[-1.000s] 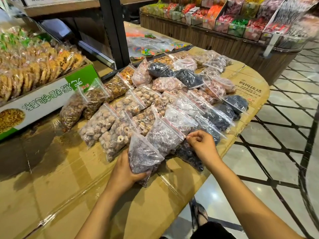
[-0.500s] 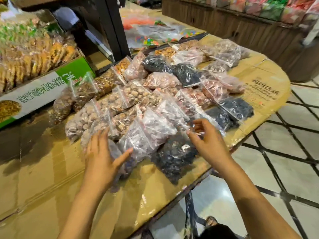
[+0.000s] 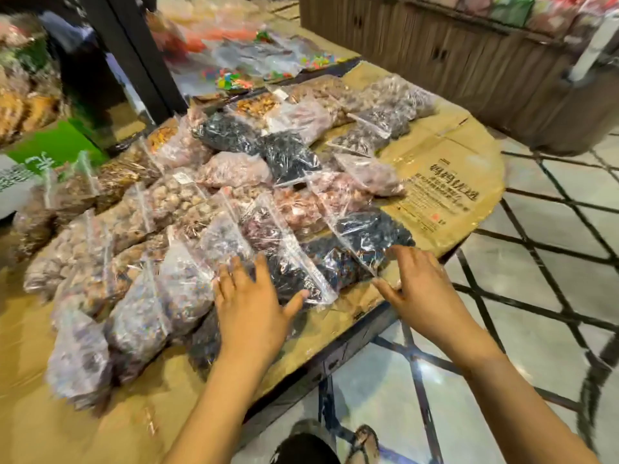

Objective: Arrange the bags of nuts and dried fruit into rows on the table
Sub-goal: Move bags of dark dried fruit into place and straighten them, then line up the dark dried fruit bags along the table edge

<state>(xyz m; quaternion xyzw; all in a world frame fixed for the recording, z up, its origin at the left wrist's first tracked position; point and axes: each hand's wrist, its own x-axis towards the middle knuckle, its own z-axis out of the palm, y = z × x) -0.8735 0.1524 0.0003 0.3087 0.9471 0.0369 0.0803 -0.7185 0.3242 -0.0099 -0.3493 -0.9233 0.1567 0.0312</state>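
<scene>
Several clear zip bags of nuts and dried fruit lie in slanted rows on the cardboard-covered table [image 3: 449, 155]. Pale nut bags [image 3: 174, 195] fill the left rows, pinkish bags [image 3: 234, 169] the middle, dark fruit bags [image 3: 288, 155] the back and right. My left hand [image 3: 251, 303] lies flat, fingers spread, on a dark fruit bag [image 3: 294, 276] at the front edge. My right hand [image 3: 415, 283] is open beside another dark bag [image 3: 368, 239], fingertips at its lower corner. Neither hand grips anything. The view is blurred.
A green and white snack box [image 3: 37, 162] stands at the left. A black post [image 3: 134, 51] rises behind the rows. Bags of coloured sweets [image 3: 234, 75] lie at the back. A wooden display stand [image 3: 469, 61] is at the far right. Tiled floor lies below the table's edge.
My left hand let go of the purplish bag it held a second ago and moved right onto a dark bag. My right hand shifted right to the table's edge. The camera tilted down.
</scene>
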